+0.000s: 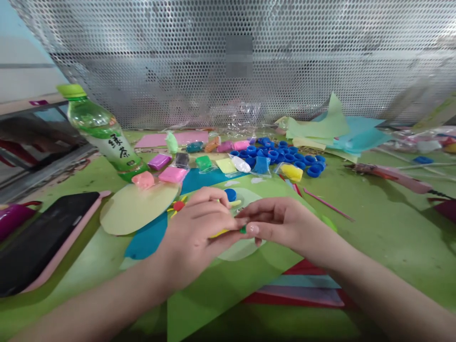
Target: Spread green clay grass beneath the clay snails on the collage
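Note:
Fingertips of my left hand [203,228] and my right hand [288,223] meet over the paper, pinching a small bit of green modelling clay [243,229] between them. Most of that bit is hidden by the fingers. Below them lies a pale round paper [231,251] on a green paper sheet [213,289]. A yellow flower with a red centre [178,206] shows left of my left hand, on blue paper [149,237]. Just behind the fingers is a blue disc [231,194]. Yellow pieces are partly covered by my left hand.
Several clay packets [204,164] and blue bottle-cap-like rings [285,153] line the back. A green tea bottle [103,133] leans at left, near a phone [50,237]. A pink-handled tool [392,177] lies right. A perforated metal panel [228,90] closes the back.

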The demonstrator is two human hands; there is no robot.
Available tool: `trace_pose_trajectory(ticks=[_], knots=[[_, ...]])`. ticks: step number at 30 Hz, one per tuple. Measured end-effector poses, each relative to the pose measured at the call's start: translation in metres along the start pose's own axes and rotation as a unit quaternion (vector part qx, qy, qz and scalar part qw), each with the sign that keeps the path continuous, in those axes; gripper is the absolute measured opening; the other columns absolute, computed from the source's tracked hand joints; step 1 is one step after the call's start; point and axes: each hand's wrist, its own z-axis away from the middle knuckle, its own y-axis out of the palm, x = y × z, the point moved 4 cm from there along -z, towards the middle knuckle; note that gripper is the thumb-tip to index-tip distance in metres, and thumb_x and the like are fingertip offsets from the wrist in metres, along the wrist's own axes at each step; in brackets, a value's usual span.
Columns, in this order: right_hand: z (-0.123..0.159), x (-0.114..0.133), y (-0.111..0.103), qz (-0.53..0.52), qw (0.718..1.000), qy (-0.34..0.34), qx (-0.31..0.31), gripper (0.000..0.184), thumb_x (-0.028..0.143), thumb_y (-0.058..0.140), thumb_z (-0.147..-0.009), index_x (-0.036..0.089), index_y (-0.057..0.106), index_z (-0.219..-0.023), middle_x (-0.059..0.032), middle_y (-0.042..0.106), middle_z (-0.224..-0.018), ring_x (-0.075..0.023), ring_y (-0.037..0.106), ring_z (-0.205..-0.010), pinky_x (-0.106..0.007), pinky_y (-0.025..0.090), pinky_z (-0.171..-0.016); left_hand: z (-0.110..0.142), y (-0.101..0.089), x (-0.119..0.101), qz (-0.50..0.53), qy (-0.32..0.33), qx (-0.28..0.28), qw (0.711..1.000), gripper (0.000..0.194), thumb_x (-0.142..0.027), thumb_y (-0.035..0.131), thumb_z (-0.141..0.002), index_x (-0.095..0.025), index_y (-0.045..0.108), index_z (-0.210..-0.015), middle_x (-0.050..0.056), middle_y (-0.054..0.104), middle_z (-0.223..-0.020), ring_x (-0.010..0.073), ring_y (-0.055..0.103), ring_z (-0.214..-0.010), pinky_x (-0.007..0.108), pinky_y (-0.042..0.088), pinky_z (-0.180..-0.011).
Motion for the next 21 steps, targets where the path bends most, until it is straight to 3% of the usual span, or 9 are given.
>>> trace_pose_trajectory(ticks=[5,10,15,17,21], knots=[[-0.0020,-0.0036,-0.0011,-0.063,0.998,0.011,0.004,0.029,0.032,0.080,-0.060,0.017,0.068,-0.082,0.0006,0.066,-0.074,-0.0076,0.057,-0.064,-0.018,0.046,-0.057,0.0034,0.0006,-0.0053,-0.109,0.062,-0.018,0.992,0.008,-0.017,0.056,-0.083,-0.019,0.063,-0.086,0.001,0.063,-0.085,0.0161,0.048,-0.088,0.029,0.045,-0.076],[-0.0018,-0.0052,0.0021,-0.120,0.992,-0.017,0.046,0.018,0.028,0.077,-0.065,0.018,0.069,-0.078,0.0028,0.067,-0.073,-0.0054,0.059,-0.064,-0.016,0.047,-0.061,0.0043,-0.0019,-0.0019,-0.172,0.023,-0.040,0.984,0.017,-0.033,0.051,-0.086,-0.028,0.067,-0.083,0.004,0.057,-0.091,0.0182,0.046,-0.086,0.030,0.042,-0.070],[-0.0010,-0.0039,0.0006,-0.120,0.992,-0.042,0.008,0.014,0.015,0.079,-0.061,0.020,0.070,-0.070,0.0045,0.070,-0.070,-0.0063,0.064,-0.065,-0.016,0.049,-0.066,0.0018,-0.0012,0.0023,-0.122,0.029,-0.029,0.992,0.019,-0.028,0.058,-0.083,-0.027,0.063,-0.100,0.005,0.052,-0.104,0.0199,0.047,-0.094,0.036,0.041,-0.079],[-0.0009,-0.0039,0.0007,-0.124,0.991,-0.047,-0.003,0.013,0.015,0.079,-0.060,0.021,0.070,-0.067,0.0044,0.071,-0.069,-0.0076,0.065,-0.065,-0.017,0.050,-0.064,0.0010,-0.0010,0.0031,-0.097,0.036,-0.024,0.994,0.027,-0.034,0.063,-0.078,-0.024,0.061,-0.103,0.006,0.052,-0.106,0.0199,0.048,-0.095,0.037,0.042,-0.080],[-0.0015,-0.0064,0.0014,-0.143,0.988,-0.045,-0.018,0.014,0.016,0.081,-0.056,0.020,0.069,-0.062,0.0049,0.069,-0.064,-0.0081,0.064,-0.061,-0.017,0.050,-0.059,0.0027,0.0028,-0.0016,-0.084,0.066,-0.001,0.994,0.043,-0.042,0.068,-0.072,-0.018,0.058,-0.107,0.003,0.060,-0.093,0.0191,0.050,-0.089,0.038,0.045,-0.077]])
